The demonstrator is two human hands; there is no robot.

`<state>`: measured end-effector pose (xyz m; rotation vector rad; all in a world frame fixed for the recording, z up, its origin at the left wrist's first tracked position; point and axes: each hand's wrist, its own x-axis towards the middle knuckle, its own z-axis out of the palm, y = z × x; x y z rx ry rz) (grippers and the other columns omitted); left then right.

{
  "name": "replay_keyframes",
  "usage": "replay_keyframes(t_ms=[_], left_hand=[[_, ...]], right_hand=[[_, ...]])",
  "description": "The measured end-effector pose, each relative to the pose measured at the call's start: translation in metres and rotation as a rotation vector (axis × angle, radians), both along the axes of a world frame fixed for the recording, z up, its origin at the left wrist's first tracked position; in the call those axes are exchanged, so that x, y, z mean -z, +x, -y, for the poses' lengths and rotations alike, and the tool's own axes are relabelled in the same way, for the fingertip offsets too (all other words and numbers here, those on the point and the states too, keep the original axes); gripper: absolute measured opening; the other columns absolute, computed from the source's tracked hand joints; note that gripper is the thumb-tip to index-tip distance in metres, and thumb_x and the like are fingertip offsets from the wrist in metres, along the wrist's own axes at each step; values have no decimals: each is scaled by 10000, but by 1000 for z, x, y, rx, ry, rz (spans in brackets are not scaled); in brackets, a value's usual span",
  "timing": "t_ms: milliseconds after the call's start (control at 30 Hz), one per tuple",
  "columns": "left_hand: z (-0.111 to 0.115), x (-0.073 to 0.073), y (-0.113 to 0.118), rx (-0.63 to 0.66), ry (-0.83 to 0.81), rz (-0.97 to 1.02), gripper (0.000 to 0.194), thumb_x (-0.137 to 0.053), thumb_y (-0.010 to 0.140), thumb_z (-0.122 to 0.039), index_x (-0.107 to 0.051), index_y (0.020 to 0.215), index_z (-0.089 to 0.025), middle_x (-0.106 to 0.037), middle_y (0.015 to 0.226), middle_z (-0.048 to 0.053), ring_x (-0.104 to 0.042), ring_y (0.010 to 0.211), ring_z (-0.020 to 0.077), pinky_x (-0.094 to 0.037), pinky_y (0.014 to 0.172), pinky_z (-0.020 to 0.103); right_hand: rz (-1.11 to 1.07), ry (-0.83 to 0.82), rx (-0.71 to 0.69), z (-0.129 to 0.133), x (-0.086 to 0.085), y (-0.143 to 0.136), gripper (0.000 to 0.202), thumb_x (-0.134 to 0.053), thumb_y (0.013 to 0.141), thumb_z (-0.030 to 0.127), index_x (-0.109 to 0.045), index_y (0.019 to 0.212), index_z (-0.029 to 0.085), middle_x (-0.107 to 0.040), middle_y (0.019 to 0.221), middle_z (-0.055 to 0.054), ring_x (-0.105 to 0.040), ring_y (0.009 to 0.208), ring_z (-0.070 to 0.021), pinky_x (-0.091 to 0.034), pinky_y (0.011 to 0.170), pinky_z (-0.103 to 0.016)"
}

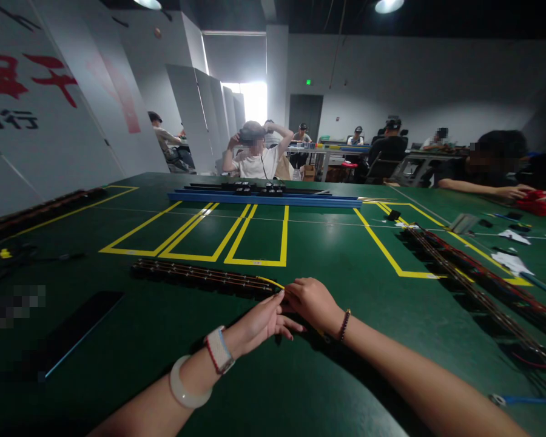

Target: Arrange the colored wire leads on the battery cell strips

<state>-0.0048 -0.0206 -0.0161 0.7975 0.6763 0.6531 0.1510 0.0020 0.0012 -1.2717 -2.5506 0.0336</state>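
A yellow wire point(270, 281) rises from the right end of a long black strip with metal rails point(200, 274) and runs into my two hands. My right hand point(315, 303), with a beaded bracelet, is closed over the wire, knuckles up; a bit of yellow shows again below its wrist. My left hand point(262, 321), wearing a watch and a pale bangle, meets it from below. Its thumb and forefinger pinch at the wire beside the right fingertips, while the other fingers stretch out loosely. The exact grip point is hidden between the hands.
Yellow tape outlines point(255, 263) mark the green table point(337, 243). Blue rails point(264, 198) with black parts lie along the far side. At left is a dark phone-like slab point(84, 328); wired strips point(473, 285) stretch along the right. People sit beyond, one holding red material point(533, 202).
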Motion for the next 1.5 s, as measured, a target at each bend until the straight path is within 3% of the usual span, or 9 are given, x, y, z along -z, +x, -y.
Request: replay_keyframes(t_ms=[233, 400, 600, 700, 833, 1067, 1233, 1400, 1500], left_hand=[[-1, 3, 1, -42, 21, 24, 289, -381, 885, -410, -450, 937, -134, -624, 852, 98, -632, 681, 168, -446, 500, 241], [1, 4, 2, -60, 32, -6, 310, -380, 882, -434, -453, 948, -140, -632, 795, 80, -627, 644, 147, -460, 532, 246], [3, 4, 1, -66, 53, -65, 299, -381, 880, -436, -446, 918, -147, -619, 745, 55, -613, 588, 130, -466, 548, 255], [3, 4, 1, -66, 57, -111, 260, -410, 875, -405, -429, 908, -148, -597, 674, 36, -602, 565, 126, -441, 528, 237], [2, 3, 0, -51, 65, -133, 196, -444, 867, -337, -436, 876, -141, -586, 723, 32, -575, 559, 92, -404, 517, 208], [2, -1, 0, -26, 98, -156, 183, -435, 866, -319, -446, 868, -136, -570, 743, 29, -541, 553, 73, -373, 505, 195], [4, -4, 0, 2, 129, -242, 272, -440, 833, -441, -403, 845, -172, -573, 703, 10, -538, 504, 86, -363, 466, 199], [-6, -6, -4, -75, 338, -532, 334, -332, 846, -484, -426, 770, -172, -486, 529, -51, -320, 338, 44, -208, 373, 181], [-11, -9, -9, -135, 548, -728, 359, -297, 858, -456, -454, 707, -171, -444, 481, -49, -382, 397, 76, -277, 428, 200]], right_hand=[[140, 19, -124, 8, -12, -4, 245, -430, 890, 280, -597, 759, 158, -574, 728, -44, -507, 669, -135, -315, 658, -259], [97, -64, -85, 10, -24, 1, 264, -496, 842, 411, -616, 809, 178, -597, 746, -47, -542, 705, -152, -329, 641, -249], [97, -133, -41, 12, -23, 1, 220, -429, 882, 266, -615, 793, 191, -623, 733, -40, -563, 647, -137, -324, 578, -225], [18, -85, -19, 7, -22, 4, 205, -421, 888, 236, -621, 926, 213, -614, 778, -34, -562, 706, -139, -338, 609, -219], [-33, 44, 35, -7, -15, 10, 296, -411, 900, 211, -560, 1148, 272, -563, 796, -35, -527, 730, -138, -340, 635, -225], [5, 100, -9, -30, 15, 17, 310, -427, 898, 195, -570, 1158, 286, -522, 760, -30, -467, 702, -137, -327, 647, -243], [-31, 109, -93, -34, 24, 21, 327, -435, 900, 214, -528, 1204, 292, -537, 850, -39, -451, 757, -137, -325, 696, -254], [-22, 125, -99, -36, 28, 22, 323, -429, 900, 192, -535, 1196, 268, -538, 867, -49, -445, 788, -143, -337, 731, -261], [-13, 134, -88, -37, 30, 22, 347, -408, 905, 176, -514, 1222, 272, -533, 856, -51, -443, 799, -153, -346, 740, -267]])
